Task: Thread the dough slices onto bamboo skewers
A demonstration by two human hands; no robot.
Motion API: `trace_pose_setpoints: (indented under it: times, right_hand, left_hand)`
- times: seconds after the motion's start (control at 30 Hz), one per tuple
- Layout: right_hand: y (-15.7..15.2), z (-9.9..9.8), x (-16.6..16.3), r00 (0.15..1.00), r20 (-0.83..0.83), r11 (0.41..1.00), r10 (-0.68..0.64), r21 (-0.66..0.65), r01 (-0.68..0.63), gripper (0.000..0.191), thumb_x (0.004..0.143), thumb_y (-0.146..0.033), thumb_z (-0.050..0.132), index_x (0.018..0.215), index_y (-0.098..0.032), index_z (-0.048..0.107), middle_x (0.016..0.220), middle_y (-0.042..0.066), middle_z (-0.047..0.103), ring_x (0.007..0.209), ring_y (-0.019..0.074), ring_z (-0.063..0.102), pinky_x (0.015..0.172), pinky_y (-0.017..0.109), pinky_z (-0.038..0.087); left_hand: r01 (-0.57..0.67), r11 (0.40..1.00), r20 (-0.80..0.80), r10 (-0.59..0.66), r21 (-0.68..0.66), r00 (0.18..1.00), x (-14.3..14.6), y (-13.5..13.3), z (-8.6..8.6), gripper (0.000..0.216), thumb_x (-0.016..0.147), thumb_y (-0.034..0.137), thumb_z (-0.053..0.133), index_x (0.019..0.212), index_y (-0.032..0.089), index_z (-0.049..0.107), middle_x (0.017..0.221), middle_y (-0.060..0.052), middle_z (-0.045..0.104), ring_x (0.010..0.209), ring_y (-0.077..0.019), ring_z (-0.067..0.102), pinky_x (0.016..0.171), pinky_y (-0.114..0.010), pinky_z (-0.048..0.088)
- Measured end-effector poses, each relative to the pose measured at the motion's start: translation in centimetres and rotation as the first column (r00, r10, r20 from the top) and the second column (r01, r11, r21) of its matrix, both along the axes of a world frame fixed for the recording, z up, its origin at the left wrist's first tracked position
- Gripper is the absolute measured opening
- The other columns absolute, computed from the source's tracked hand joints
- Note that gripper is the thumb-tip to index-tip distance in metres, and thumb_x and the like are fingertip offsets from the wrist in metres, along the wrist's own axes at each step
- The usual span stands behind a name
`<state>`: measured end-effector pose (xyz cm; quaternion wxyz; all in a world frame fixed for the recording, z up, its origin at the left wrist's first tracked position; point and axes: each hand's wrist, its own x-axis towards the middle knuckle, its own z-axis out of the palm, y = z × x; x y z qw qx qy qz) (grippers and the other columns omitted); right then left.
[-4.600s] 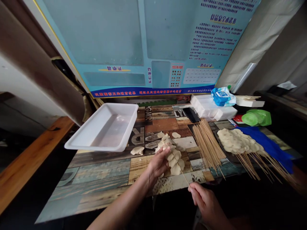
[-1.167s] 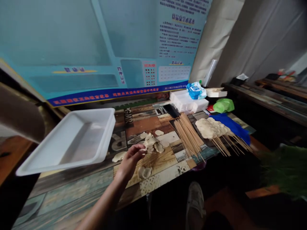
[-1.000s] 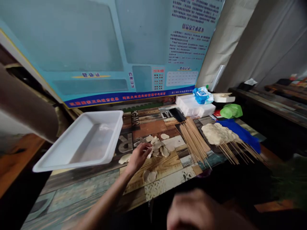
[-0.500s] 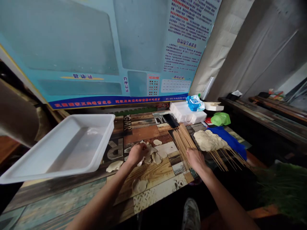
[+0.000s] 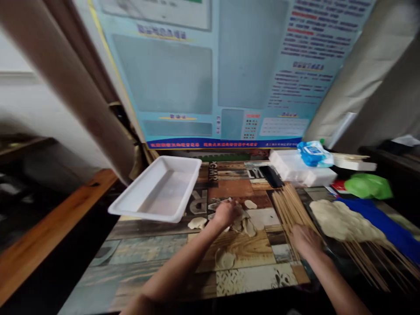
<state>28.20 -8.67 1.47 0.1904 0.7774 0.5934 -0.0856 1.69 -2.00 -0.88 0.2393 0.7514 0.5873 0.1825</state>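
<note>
Left hand is extended forward, palm down, fingers curled under; its bare forearm runs back toward the body. Right hand lies palm down, well apart to the right and nearer the body. Its fingers are blurred, so the grip cannot be determined.

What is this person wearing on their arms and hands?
Nothing that shows. The left hand and right hand are bare, with no gloves. The left forearm and right forearm are uncovered down to the picture's bottom edge, so no sleeve is in view. No watch, bracelet or ring can be made out, though the blur could hide small items.
</note>
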Motion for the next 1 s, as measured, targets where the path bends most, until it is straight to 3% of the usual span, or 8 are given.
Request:
trace_pose_setpoints:
  times: [0.13, 0.27, 0.4, 0.57, 0.63, 0.77, 0.9, 1.0]
  right_hand:
    - [1.0, -0.5, 0.4, 1.000, -0.023, 1.000, 0.012, 0.015, -0.011, 0.022, 0.089, -0.018, 0.049, 0.090, -0.012, 0.070, 0.095, 0.015, 0.072, 0.089, 0.0254, 0.068, 0.068, 0.034, 0.051]
    - [1.1, -0.5, 1.0, 0.998, -0.053, 0.997, 0.018, 0.079, -0.014, 0.025, 0.083, -0.015, 0.047, 0.084, -0.013, 0.072, 0.092, 0.020, 0.072, 0.087, 0.0322, 0.069, 0.059, 0.033, 0.046]
    - [0.6, 0.1, 1.3, 0.995, -0.077, 0.978, 0.062, 0.203, -0.045, 0.020, 0.082, -0.018, 0.048, 0.085, -0.014, 0.067, 0.079, 0.019, 0.072, 0.077, 0.0314, 0.070, 0.054, 0.031, 0.041]
    - [-1.4, 0.9, -0.1, 0.973, -0.140, 0.918, 0.183, 0.378, -0.118, 0.016, 0.083, -0.018, 0.043, 0.086, -0.017, 0.059, 0.070, 0.011, 0.070, 0.067, 0.0256, 0.067, 0.055, 0.028, 0.038]
    - [-2.9, 0.9, -1.3, 0.949, -0.197, 0.889, 0.248, 0.435, -0.142, 0.020, 0.088, -0.021, 0.037, 0.086, -0.019, 0.058, 0.071, 0.008, 0.070, 0.069, 0.0226, 0.067, 0.058, 0.027, 0.040]
    - [-7.1, 0.5, -4.3, 0.862, -0.350, 0.855, 0.367, 0.492, -0.164, 0.030, 0.095, -0.031, 0.025, 0.092, -0.022, 0.054, 0.066, 0.001, 0.066, 0.061, 0.0160, 0.066, 0.059, 0.022, 0.045]
    - [-11.1, -0.2, -6.9, 0.685, -0.575, 0.827, 0.448, 0.558, -0.072, 0.032, 0.095, -0.034, 0.024, 0.084, -0.022, 0.051, 0.053, -0.003, 0.056, 0.049, 0.0146, 0.059, 0.054, 0.021, 0.045]
    - [-12.9, -0.8, -7.9, 0.608, -0.656, 0.856, 0.447, 0.511, -0.078, 0.031, 0.095, -0.031, 0.024, 0.078, -0.023, 0.048, 0.051, -0.004, 0.049, 0.046, 0.0137, 0.053, 0.049, 0.021, 0.042]
  left_hand:
    - [0.003, 1.000, 0.077, -0.004, 0.010, 0.997, 0.1, 0.3, 0.4, 0.025, 0.067, 0.009, 0.059, 0.089, 0.016, 0.067, 0.087, -0.009, 0.066, 0.080, -0.0191, 0.059, 0.072, -0.027, 0.044]
    - [-0.020, 0.998, 0.278, 0.005, 0.052, 0.960, -0.6, 0.1, 0.8, 0.027, 0.061, 0.002, 0.057, 0.080, 0.016, 0.068, 0.095, -0.008, 0.062, 0.087, -0.0177, 0.055, 0.075, -0.026, 0.045]
    - [-0.040, 0.998, 0.414, 0.013, 0.057, 0.910, -1.3, -0.2, 1.1, 0.014, 0.060, 0.003, 0.058, 0.064, 0.015, 0.062, 0.075, -0.005, 0.057, 0.082, -0.0181, 0.052, 0.077, -0.028, 0.044]
    - [-0.053, 0.999, 0.569, 0.047, -0.006, 0.821, -1.4, -0.9, 1.4, 0.009, 0.075, 0.013, 0.049, 0.078, 0.017, 0.056, 0.070, 0.002, 0.055, 0.068, -0.0112, 0.053, 0.068, -0.025, 0.048]
    - [-0.020, 0.990, 0.708, 0.116, -0.142, 0.697, -1.5, -1.4, 1.4, 0.009, 0.079, 0.021, 0.050, 0.085, 0.017, 0.054, 0.073, 0.001, 0.057, 0.066, -0.0109, 0.056, 0.063, -0.025, 0.050]
    - [0.210, 0.870, 0.880, 0.384, -0.446, 0.280, -1.9, -2.3, 1.5, 0.032, 0.063, 0.031, 0.074, 0.085, 0.015, 0.058, 0.078, -0.002, 0.062, 0.067, -0.0130, 0.061, 0.059, -0.026, 0.053]
    - [0.254, 0.829, 0.867, 0.485, -0.498, 0.114, -1.8, -3.3, 1.5, 0.031, 0.055, 0.027, 0.081, 0.071, 0.012, 0.060, 0.066, 0.002, 0.058, 0.058, -0.0085, 0.056, 0.059, -0.024, 0.054]
    - [0.276, 0.818, 0.853, 0.521, -0.506, 0.019, -1.2, -3.9, 1.7, 0.029, 0.055, 0.021, 0.082, 0.067, 0.013, 0.057, 0.062, 0.004, 0.056, 0.055, -0.0065, 0.054, 0.062, -0.025, 0.056]
